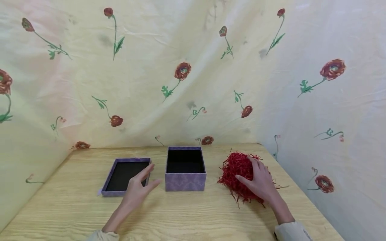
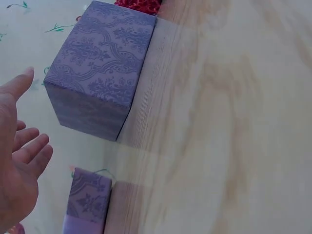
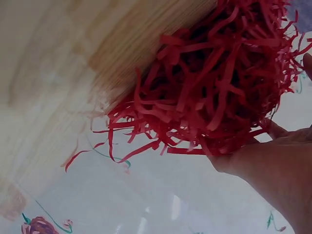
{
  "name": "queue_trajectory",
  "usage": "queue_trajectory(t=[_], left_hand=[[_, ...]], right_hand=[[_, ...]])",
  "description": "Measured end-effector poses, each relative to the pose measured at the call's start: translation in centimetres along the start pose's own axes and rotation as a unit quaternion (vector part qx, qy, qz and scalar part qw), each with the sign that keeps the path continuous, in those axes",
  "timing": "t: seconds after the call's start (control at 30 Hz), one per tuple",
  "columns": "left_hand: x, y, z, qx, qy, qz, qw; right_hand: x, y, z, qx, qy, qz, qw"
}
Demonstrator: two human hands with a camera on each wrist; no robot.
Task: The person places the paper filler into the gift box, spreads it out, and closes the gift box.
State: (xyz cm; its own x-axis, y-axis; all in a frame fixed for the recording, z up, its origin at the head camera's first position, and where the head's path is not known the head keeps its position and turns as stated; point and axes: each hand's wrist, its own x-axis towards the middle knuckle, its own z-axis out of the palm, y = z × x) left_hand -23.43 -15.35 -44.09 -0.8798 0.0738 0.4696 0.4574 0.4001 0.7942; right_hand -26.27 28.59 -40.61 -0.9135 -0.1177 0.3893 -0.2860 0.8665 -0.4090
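A loose pile of shredded red paper (image 1: 236, 167) sits directly under the fingers of the person's right hand (image 1: 261, 180), spilling out toward their near side, with a few stray strands to their right. Those fingers rest against the top and right of the pile; thumb and index finger are spread wide, with no firm hold that I can see, and the tips of the other fingers are hidden by the paper or the hand. I'd judge the step in hand to be getting a grasp on the shreds. The next move calls for drawing thumb and fingers together well around the tangle, gently, since loose strands could slip away. To the left of the right fingers, and just right of the left ones, stands an open purple patterned box (image 1: 185, 182), its dark inside facing up. The left hand (image 1: 138, 189) appears to hang in the air, thumb and index finger parted, holding nothing. A matching shallow lid (image 1: 126, 172) lies inside-up behind and to the left of those left fingers. Everything rests on a pale wooden counter (image 1: 181, 214) beneath both hands; beyond the fingers hangs a cream cloth (image 1: 144, 67) printed with red flowers.
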Motion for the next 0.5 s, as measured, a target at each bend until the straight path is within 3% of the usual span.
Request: queue_trajectory(t=[0.23,0.5], left_hand=[[0.8,-0.4,1.6,-0.038,-0.004,-0.017,0.9991],[1.2,-0.6,2.5,-0.062,-0.001,-0.037,0.9974]], right_hand=[[0.8,0.6,0.1,0.017,-0.032,0.031,0.9989],[1.3,1.3,0.4,0.028,-0.064,0.041,0.9967]])
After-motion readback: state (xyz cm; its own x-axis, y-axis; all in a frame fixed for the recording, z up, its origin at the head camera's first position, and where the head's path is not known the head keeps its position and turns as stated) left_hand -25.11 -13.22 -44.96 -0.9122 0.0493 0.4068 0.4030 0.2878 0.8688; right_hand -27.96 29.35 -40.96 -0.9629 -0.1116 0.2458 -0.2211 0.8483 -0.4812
